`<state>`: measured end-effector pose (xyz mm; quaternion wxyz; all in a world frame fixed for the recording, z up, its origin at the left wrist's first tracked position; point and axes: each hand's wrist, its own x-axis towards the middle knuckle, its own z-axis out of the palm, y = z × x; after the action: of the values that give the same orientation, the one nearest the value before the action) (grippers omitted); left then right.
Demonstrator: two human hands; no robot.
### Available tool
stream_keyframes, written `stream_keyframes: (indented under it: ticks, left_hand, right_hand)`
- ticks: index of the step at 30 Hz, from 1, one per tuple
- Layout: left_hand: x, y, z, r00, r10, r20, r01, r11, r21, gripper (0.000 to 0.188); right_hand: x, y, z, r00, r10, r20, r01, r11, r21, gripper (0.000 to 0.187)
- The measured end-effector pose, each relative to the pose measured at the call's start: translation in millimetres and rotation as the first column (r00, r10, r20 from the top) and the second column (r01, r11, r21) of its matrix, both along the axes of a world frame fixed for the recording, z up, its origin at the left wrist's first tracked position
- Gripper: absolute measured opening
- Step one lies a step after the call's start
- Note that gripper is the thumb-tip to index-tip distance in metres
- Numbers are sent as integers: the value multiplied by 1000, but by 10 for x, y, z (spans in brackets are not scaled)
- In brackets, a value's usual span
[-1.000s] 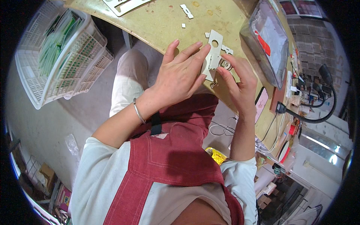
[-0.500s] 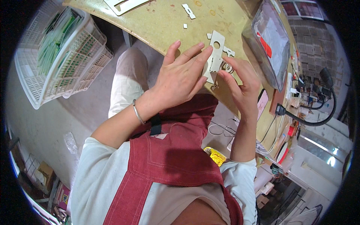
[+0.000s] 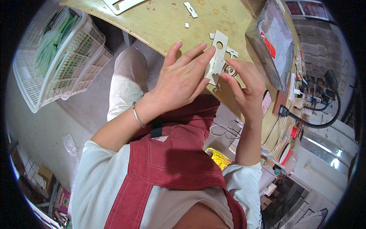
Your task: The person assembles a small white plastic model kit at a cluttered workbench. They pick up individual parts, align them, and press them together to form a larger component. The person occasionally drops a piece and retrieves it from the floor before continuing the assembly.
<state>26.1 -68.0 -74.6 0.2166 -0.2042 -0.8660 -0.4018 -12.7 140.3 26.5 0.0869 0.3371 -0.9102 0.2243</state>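
Note:
Pale flat cut-out pieces, apparently thin wood or card, lie at the table's near edge. The longest is a strip with a round hole. My left hand stretches over the left side of this group, fingers spread, with its fingertips at the strip. On the other side, my right hand is curved, its thumb and forefinger apart. Between those two fingertips, a small ring-shaped piece shows beside the strip. A small notched piece lies just beyond. The undersides of my fingers are hidden.
Farther up the table lie a narrow notched piece, a tiny square and a white cut-out sheet. A clear bin, a phone and a black gooseneck stand or lie right. A white basket is at left.
Both hands stay nearly in place over the pieces. The whole view has shifted slightly; nothing has plainly been picked up or put down.

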Motion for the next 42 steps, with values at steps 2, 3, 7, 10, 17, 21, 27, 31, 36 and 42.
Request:
stream_keyframes:
  ticks: [2,3,7,10,17,21,27,31,36,42]
  left_hand:
    - [-4,-3,-11,1000,-6,15,6,1000,-3,75]
    - [-1,-3,-7,1000,-5,11,5,1000,-2,75]
    - [-1,-7,1,1000,-3,0,3,1000,4,75]
    - [-5,-8,0,1000,-12,7,12,1000,7,75]
    - [3,-15,10,1000,-14,17,14,1000,7,75]
    - [-5,-17,6,1000,-19,10,19,1000,15,74]
    - [-3,-15,21,1000,-15,21,15,1000,5,73]
    - [2,-15,25,1000,-14,25,14,1000,3,73]
    - [6,-19,16,999,-18,27,19,1000,-4,74]
    - [6,-30,-4,1000,-23,0,23,999,47,72]
  right_hand:
    - [1,-20,-2,1000,-4,7,4,1000,5,37]
    - [13,-27,11,1000,-9,12,9,1000,7,37]
    - [0,-48,-23,1000,-6,-22,6,1000,-3,37]
    - [12,-69,-31,999,-20,-38,20,1000,15,37]
    - [-17,-62,4,1000,-13,25,13,1000,3,37]
    - [-23,-56,-12,1000,-7,19,6,1000,4,38]
    - [-34,-53,-16,1000,2,7,-2,1000,6,38]
    - [-73,-48,16,999,44,20,-44,999,30,36]
    - [-60,-49,1,999,27,34,-28,1000,11,35]
    - [-30,-10,20,997,6,73,-7,1000,12,36]
